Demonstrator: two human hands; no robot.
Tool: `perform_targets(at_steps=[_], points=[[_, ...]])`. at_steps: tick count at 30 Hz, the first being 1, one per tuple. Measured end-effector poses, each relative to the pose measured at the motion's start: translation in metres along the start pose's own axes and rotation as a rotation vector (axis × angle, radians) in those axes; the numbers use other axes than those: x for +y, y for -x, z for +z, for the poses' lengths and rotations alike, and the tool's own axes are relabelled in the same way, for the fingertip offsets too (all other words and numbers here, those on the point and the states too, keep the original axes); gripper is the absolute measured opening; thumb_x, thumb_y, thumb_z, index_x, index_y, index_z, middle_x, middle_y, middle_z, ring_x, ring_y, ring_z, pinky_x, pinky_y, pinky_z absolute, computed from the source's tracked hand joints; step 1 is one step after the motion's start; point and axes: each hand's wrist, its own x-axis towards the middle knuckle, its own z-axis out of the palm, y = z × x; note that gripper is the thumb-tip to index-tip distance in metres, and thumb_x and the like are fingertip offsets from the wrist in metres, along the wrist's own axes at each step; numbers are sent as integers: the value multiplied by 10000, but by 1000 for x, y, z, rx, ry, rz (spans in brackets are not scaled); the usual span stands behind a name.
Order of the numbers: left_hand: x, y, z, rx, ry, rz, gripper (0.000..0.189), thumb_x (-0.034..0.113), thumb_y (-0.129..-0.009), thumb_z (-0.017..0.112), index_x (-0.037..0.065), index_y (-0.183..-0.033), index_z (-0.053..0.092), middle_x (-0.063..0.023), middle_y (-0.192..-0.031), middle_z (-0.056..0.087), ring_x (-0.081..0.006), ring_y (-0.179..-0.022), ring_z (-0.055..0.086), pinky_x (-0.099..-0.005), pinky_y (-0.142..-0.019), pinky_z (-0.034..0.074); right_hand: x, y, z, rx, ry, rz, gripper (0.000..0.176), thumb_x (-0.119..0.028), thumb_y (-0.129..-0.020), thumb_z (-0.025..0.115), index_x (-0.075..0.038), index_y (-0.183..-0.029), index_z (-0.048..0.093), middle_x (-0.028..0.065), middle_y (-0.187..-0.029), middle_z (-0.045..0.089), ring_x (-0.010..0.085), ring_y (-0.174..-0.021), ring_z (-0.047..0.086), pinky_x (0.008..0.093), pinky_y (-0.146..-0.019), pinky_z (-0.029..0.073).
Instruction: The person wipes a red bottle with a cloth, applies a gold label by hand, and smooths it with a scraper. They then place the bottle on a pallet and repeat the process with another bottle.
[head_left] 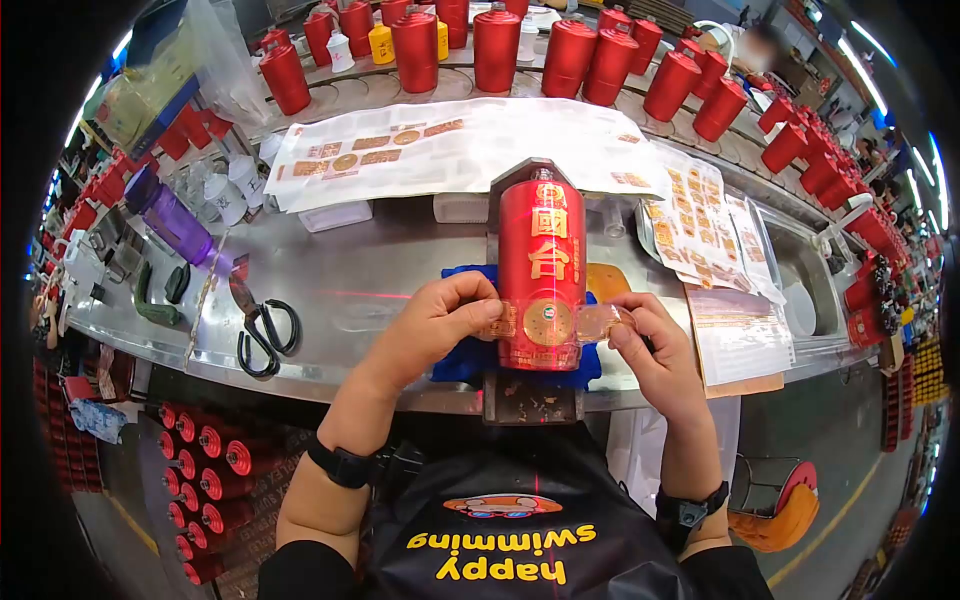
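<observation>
A red bottle (514,235) with gold characters lies on a dark stand (530,400) at the middle of the metal bench, its neck pointing away from me. Across its lower part runs a clear decal strip (592,322) with a round gold medallion in the centre. My left hand (440,325) pinches the strip's left end beside the bottle. On the other side, the strip's right end is between the thumb and fingers of my right hand (655,350). A blue cloth (455,362) shows beneath the bottle, and part of a yellow-orange pad (608,284) shows at its right.
Decal sheets (470,150) spread behind the bottle, with more sheets (705,220) at the right by a sink (808,290). Scissors (262,325) and a purple bottle (170,215) are on the left. Several red bottles (415,50) stand along the back conveyor.
</observation>
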Motion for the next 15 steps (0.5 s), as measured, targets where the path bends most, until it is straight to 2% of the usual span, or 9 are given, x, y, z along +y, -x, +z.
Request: perform_targets(at_steps=[3,9,15], points=[[-1,0,2,38,22,16,181,210,-953,610,35,-912,600,-31,-845,628,-98,-792,559,-261,-756,457,2,-1,2,6,-8,-12,169,-110,-942,623,58,-922,633,111,-1072,591,164,-904,565,273,-783,452],[-2,-2,4,54,19,28,179,207,-956,605,33,-918,599,-28,-840,624,-99,-794,564,-262,-757,459,5,-5,2,24,-17,-8,163,-112,-937,629,51,-931,643,114,-1077,591,165,-904,564,274,-787,450],[-5,-3,4,57,28,29,172,174,-974,598,7,-933,604,-15,-869,635,-79,-813,590,-249,-758,498,8,-6,1,34,-8,-8,156,-109,-936,632,47,-936,648,110,-1076,591,163,-898,563,271,-783,446]])
